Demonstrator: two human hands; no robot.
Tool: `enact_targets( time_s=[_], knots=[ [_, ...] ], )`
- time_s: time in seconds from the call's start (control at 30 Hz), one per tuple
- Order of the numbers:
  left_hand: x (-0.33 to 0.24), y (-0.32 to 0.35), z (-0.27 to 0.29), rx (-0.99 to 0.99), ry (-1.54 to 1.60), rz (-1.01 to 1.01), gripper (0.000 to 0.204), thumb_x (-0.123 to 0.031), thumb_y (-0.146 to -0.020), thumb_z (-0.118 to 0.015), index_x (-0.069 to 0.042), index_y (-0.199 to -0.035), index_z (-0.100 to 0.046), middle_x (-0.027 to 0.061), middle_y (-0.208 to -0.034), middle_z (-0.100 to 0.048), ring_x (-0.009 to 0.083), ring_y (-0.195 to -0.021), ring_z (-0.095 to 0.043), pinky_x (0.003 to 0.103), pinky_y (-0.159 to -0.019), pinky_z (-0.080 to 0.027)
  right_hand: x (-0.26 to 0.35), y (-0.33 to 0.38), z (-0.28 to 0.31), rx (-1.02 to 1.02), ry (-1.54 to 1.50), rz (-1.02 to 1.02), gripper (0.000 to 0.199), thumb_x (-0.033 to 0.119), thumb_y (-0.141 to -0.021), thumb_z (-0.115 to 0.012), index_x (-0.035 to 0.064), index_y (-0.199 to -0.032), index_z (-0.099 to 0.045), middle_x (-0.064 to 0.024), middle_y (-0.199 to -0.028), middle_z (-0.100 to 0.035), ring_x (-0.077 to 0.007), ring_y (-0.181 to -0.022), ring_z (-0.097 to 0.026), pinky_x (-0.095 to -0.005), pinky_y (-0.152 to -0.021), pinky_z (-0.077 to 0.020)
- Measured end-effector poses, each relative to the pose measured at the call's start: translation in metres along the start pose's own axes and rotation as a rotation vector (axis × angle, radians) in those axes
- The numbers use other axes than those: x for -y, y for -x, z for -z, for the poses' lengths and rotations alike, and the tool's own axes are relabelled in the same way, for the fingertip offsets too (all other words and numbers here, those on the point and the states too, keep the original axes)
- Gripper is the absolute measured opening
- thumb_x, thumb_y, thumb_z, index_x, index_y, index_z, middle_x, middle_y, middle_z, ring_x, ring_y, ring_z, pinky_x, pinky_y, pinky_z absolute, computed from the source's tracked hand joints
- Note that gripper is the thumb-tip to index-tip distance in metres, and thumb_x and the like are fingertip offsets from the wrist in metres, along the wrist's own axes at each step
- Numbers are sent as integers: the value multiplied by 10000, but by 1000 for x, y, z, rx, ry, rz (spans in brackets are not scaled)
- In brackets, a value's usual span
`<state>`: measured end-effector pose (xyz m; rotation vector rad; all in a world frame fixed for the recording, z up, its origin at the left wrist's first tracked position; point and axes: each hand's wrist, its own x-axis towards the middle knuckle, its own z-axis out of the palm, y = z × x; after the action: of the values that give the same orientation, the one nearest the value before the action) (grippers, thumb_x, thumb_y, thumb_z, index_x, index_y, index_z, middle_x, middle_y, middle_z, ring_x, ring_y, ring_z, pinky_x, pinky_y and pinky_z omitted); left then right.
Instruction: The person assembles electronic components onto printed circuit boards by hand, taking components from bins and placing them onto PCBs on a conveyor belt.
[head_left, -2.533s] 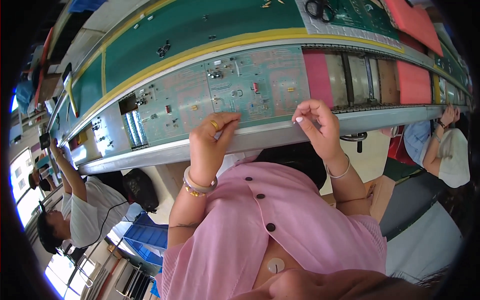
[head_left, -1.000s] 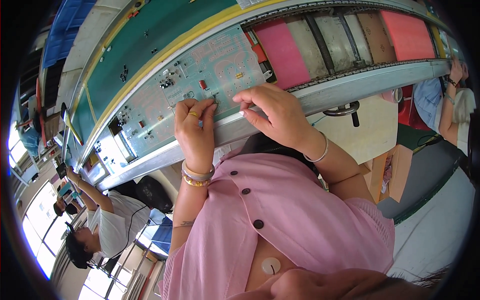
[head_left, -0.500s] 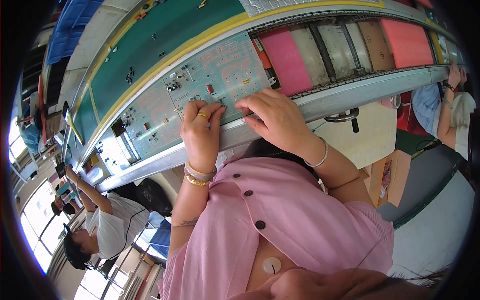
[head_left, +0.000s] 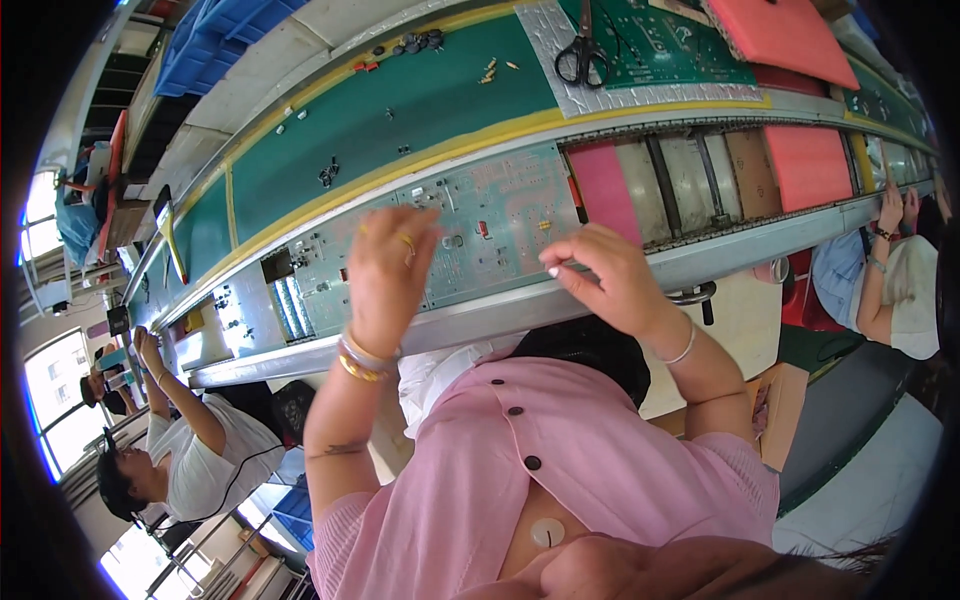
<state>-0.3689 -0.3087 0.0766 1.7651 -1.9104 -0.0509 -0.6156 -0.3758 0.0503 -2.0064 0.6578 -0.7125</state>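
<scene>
Behind left hand (head_left: 387,268), board (head_left: 505,232) partly unseen

A conveyor (head_left: 480,152) runs crosswise before the person, carrying a left-hand circuit board (head_left: 330,245) and a right-hand circuit board (head_left: 510,215) end to end. The left hand (head_left: 390,260) is above their meeting edge; the right hand (head_left: 610,275) is over the near rail (head_left: 500,312), by the right-hand circuit board's near right corner. Behind the conveyor lies a bench mat (head_left: 270,180) with loose components on it (one cluster (head_left: 328,172) sits beyond the left-hand circuit board). Farther right, scissors (head_left: 583,42) lie on a packing sheet (head_left: 575,100), left of a third circuit board (head_left: 670,50) and a foam sheet (head_left: 790,40). Co-workers sit at far left (head_left: 215,470) and far right (head_left: 900,300).
</scene>
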Motion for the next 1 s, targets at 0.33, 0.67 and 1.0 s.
enact_targets(
  time_s=[0.33,0.67,1.0],
  knots=[
    [148,-154,-65,-106,-271,73,270,-173,-804,-658,-67,-1052,-657,122,-1039,-631,324,-975,-584,399,-847,-472,-82,-222,-15,-142,409,228,231,83,-835,-564,57,-1055,-632,-106,-1026,-636,-317,-972,-577,-417,-850,-472],
    [135,-160,-79,107,106,233,239,-186,-719,-739,-85,-930,-692,124,-943,-632,299,-904,-613,388,-778,-498,-78,-241,-41,-65,623,45,139,140,-756,-687,54,-848,-628,-121,-901,-591,-314,-907,-594,-417,-760,-497],
    [126,-158,-82,55,-35,-24,145,-169,-796,-647,-85,-913,-666,111,-916,-624,319,-883,-611,408,-747,-505,-59,-214,-22,-85,576,99,166,220,-829,-634,66,-890,-652,-110,-829,-625,-291,-724,-608,-370,-649,-481]
  ],
)
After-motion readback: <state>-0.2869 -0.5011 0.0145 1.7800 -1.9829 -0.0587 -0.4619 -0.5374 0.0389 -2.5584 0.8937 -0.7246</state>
